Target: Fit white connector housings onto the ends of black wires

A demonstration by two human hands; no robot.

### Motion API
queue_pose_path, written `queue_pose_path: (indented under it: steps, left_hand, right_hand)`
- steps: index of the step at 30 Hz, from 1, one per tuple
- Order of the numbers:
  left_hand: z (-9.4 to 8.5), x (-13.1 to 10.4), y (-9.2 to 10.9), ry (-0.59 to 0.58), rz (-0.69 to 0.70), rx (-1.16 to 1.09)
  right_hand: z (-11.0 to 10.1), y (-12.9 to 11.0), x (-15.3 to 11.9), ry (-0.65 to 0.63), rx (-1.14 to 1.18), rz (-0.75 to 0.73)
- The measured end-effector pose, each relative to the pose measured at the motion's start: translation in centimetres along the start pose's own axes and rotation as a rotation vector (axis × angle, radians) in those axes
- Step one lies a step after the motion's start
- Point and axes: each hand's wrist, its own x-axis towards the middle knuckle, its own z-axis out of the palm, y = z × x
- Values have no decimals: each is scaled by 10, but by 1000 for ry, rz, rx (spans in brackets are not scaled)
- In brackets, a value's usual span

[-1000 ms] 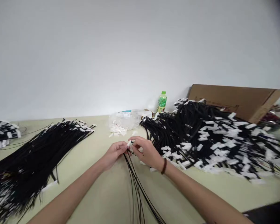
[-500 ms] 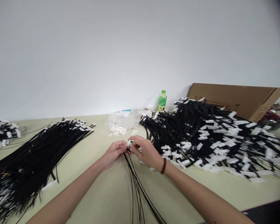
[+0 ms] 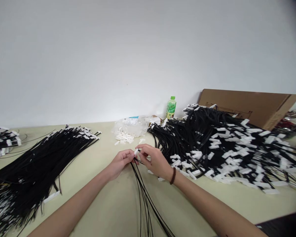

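Cables in hand: a small bunch of thin black cables [image 3: 144, 194] runs from the lower edge up to both hands, fanning a little over the pale green table [image 3: 108, 204].
Left hand: the left hand [image 3: 120, 162] pinches the upper ends of these cables between thumb and fingers, just beside the other hand.
Right hand: the right hand [image 3: 155, 160] has its fingertips closed on a small white connector [image 3: 136, 151] at the cable ends; a dark bracelet [image 3: 173, 175] sits on the wrist.
Change: compared with one second ago, both hands and the connector are almost at the same place; only the view shifts slightly. I judge that the fine work on this one cable end goes on, not finished.
Left pile: a long flat bundle of black cables [image 3: 39, 158] lies well apart on the left, its white ends pointing away.
Right pile: a big heap of black cables with white tags [image 3: 224, 148] lies near the right hand.
Loose parts: small white connectors [image 3: 124, 137] lie beyond the hands, before a clear plastic bag [image 3: 132, 125].
Far things: a green bottle [image 3: 171, 108] and a leaning cardboard sheet [image 3: 246, 103] stand at the white wall [image 3: 113, 59].
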Motion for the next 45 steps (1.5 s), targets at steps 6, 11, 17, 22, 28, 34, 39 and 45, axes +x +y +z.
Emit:
queue_pose_path:
  steps: [6, 11, 17, 22, 28, 34, 39, 45]
  left_hand:
    - [0, 0, 0, 0, 0, 17]
    - [0, 0, 1, 5, 0, 25]
    - [0, 0, -1, 28, 2, 9]
    - [0, 0, -1, 18, -7, -12]
    - [0, 0, -1, 23, -5, -18]
    - [-1, 0, -2, 30, -10, -34]
    - [-1, 0, -2, 31, -3, -44]
    - [0, 1, -3, 40, -4, -41]
  right_hand:
    - [-2, 0, 0, -11, -6, -32]
    - [-4, -1, 1, -22, -19, -34]
    - [-3, -2, 0, -1, -46, -24]
    - [-4, -3, 1, 8, -86, -33]
    - [-5, -3, 1, -4, -141, -82]
    - [-6, -2, 0, -25, -149, -73]
    - [-6, -2, 0, -23, -153, -80]
    - [-5, 0, -1, -27, -168, -89]
